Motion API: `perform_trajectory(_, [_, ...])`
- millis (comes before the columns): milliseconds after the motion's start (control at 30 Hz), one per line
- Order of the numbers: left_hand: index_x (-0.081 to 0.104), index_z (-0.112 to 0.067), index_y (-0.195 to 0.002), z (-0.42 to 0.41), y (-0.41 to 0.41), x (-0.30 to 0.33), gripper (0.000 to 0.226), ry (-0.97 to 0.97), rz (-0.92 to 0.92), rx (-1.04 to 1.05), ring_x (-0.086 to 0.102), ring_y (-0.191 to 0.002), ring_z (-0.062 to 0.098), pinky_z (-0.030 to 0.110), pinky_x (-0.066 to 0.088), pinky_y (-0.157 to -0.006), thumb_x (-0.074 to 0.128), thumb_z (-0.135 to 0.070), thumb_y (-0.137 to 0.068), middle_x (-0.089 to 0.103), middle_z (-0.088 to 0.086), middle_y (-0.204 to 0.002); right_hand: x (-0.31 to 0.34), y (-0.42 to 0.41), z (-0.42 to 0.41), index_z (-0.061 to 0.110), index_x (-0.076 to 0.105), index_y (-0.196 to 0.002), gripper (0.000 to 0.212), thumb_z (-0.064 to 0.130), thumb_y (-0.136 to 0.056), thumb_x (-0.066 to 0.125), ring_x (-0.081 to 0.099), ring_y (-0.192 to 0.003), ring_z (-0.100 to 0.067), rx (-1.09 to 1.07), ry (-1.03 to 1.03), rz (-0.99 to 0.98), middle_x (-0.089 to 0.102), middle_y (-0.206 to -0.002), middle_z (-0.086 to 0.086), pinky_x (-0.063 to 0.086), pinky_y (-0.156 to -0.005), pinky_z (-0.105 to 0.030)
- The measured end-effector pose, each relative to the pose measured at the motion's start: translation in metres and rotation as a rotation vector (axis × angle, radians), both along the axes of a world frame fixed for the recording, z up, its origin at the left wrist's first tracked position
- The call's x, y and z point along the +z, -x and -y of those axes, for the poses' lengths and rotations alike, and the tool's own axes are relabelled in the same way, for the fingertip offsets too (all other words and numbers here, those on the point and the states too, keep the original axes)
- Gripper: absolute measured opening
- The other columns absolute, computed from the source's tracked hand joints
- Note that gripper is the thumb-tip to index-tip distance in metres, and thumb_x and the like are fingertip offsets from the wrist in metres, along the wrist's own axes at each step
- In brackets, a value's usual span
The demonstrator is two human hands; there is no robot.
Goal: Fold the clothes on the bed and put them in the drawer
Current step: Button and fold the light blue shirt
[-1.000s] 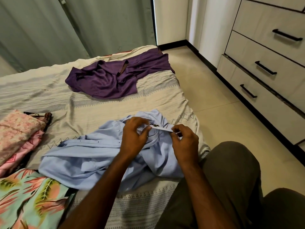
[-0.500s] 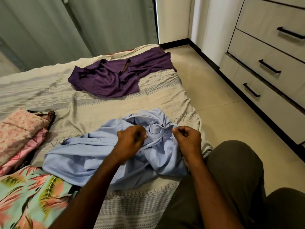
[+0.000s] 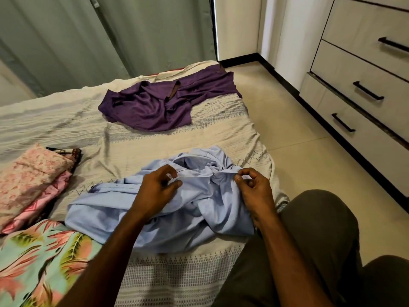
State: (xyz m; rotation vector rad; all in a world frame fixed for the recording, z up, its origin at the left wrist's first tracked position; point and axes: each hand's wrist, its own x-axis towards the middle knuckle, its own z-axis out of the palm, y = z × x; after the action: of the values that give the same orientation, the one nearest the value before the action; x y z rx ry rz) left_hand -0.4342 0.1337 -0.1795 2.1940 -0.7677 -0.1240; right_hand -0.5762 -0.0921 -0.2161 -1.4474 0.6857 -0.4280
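A crumpled light blue shirt (image 3: 106, 209) lies on the near part of the bed (image 3: 137, 149). My left hand (image 3: 155, 191) pinches an edge of the shirt near its middle. My right hand (image 3: 254, 191) pinches the same edge at the shirt's right side, close to the bed's edge. A purple garment (image 3: 155, 105) lies spread out at the far side of the bed. The chest of drawers (image 3: 365, 85) stands at the right with all its drawers closed.
Folded pink clothes (image 3: 28, 178) are stacked at the left. A floral garment (image 3: 42, 262) lies at the near left corner. My knees (image 3: 321, 240) are at the bottom right, beside the bed. Tiled floor (image 3: 287, 129) separates bed and drawers. A curtain (image 3: 88, 41) hangs behind.
Both hands have lowered the shirt's edge toward the bed and moved apart, the right hand shifting right. The shirt has spread slightly.
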Motion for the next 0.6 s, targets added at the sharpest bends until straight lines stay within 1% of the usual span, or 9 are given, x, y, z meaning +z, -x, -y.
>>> perform_trajectory(67, [0.065, -0.015, -0.086, -0.002, 0.005, 0.010, 0.014, 0.142, -0.150, -0.007, 0.053, -0.053, 0.025, 0.034, 0.044, -0.055, 0.078, -0.019, -0.088, 0.059, 0.011, -0.059, 0.003, 0.004, 0.003, 0.025, 0.071, -0.086, 0.006, 0.022, -0.091, 0.073, 0.071, -0.082, -0.033, -0.001, -0.013, 0.025, 0.075, -0.080, -0.007, 0.059, -0.073, -0.046])
perform_trajectory(133, [0.068, -0.006, -0.089, -0.006, 0.010, 0.021, 0.013, 0.270, -0.340, -0.063, 0.050, -0.056, 0.020, 0.027, 0.042, -0.054, 0.078, -0.013, -0.084, 0.057, 0.011, -0.061, 0.008, 0.011, 0.011, 0.015, 0.074, -0.089, 0.004, 0.011, -0.089, 0.073, 0.072, -0.086, -0.026, 0.036, -0.073, 0.040, 0.076, -0.084, -0.007, 0.060, -0.077, -0.038])
perform_trajectory(200, [0.070, 0.000, -0.094, -0.016, 0.007, 0.028, 0.021, 0.321, -0.484, -0.105, 0.055, -0.061, 0.014, 0.020, 0.043, -0.056, 0.079, -0.015, -0.083, 0.063, 0.005, -0.069, 0.010, 0.019, 0.020, 0.010, 0.075, -0.097, 0.011, 0.003, -0.088, 0.072, 0.073, -0.092, -0.023, 0.111, -0.081, -0.005, 0.077, -0.090, -0.007, 0.060, -0.084, -0.035])
perform_trajectory(267, [0.074, -0.001, -0.097, -0.023, 0.001, 0.031, 0.023, 0.318, -0.576, -0.103, 0.062, -0.073, 0.014, 0.021, 0.047, -0.064, 0.074, -0.022, -0.087, 0.071, 0.004, -0.080, 0.009, 0.023, 0.032, 0.011, 0.075, -0.102, 0.018, 0.001, -0.087, 0.073, 0.072, -0.095, -0.019, 0.146, 0.036, -0.104, 0.077, -0.094, -0.004, 0.058, -0.089, -0.036])
perform_trajectory(367, [0.078, -0.002, -0.094, -0.022, -0.009, 0.035, 0.008, 0.174, -0.505, -0.076, 0.069, -0.086, 0.016, 0.024, 0.051, -0.075, 0.071, -0.005, -0.090, 0.077, 0.006, -0.089, 0.013, 0.015, 0.045, 0.017, 0.077, -0.096, 0.008, 0.014, -0.089, 0.074, 0.068, -0.084, -0.005, 0.153, 0.378, -0.214, 0.073, -0.086, 0.008, 0.056, -0.080, -0.027])
perform_trajectory(433, [0.078, -0.001, -0.091, -0.014, -0.016, 0.040, 0.007, 0.058, -0.464, -0.133, 0.071, -0.089, 0.017, 0.025, 0.055, -0.079, 0.073, 0.000, -0.087, 0.078, 0.009, -0.090, 0.022, 0.006, 0.050, 0.021, 0.074, -0.092, 0.003, 0.019, -0.092, 0.072, 0.063, -0.077, -0.001, 0.142, 0.472, -0.146, 0.071, -0.081, 0.007, 0.049, -0.069, -0.020])
perform_trajectory(500, [0.078, 0.001, -0.089, -0.008, -0.028, 0.053, 0.004, -0.070, -0.476, -0.220, 0.071, -0.087, 0.018, 0.030, 0.055, -0.081, 0.075, 0.000, -0.086, 0.077, 0.012, -0.088, 0.034, -0.002, 0.055, 0.017, 0.074, -0.087, 0.004, 0.017, -0.091, 0.072, 0.064, -0.072, -0.009, 0.193, 0.386, -0.025, 0.073, -0.079, -0.004, 0.050, -0.068, -0.025])
perform_trajectory(533, [0.077, 0.001, -0.086, -0.006, -0.035, 0.058, 0.003, -0.159, -0.507, -0.289, 0.070, -0.083, 0.016, 0.028, 0.054, -0.079, 0.075, 0.000, -0.086, 0.077, 0.011, -0.085, 0.041, -0.004, 0.062, 0.011, 0.074, -0.086, 0.005, 0.014, -0.090, 0.073, 0.065, -0.071, -0.013, 0.295, 0.334, -0.006, 0.073, -0.079, -0.010, 0.051, -0.069, -0.028])
perform_trajectory(600, [0.075, 0.000, -0.084, -0.003, -0.046, 0.069, 0.007, -0.361, -0.628, -0.443, 0.064, -0.075, 0.008, 0.020, 0.049, -0.073, 0.071, 0.003, -0.088, 0.073, 0.004, -0.079, 0.055, -0.006, 0.081, 0.001, 0.073, -0.085, 0.010, 0.010, -0.089, 0.073, 0.062, -0.072, -0.015, 0.670, 0.219, -0.089, 0.071, -0.077, -0.013, 0.051, -0.068, -0.027])
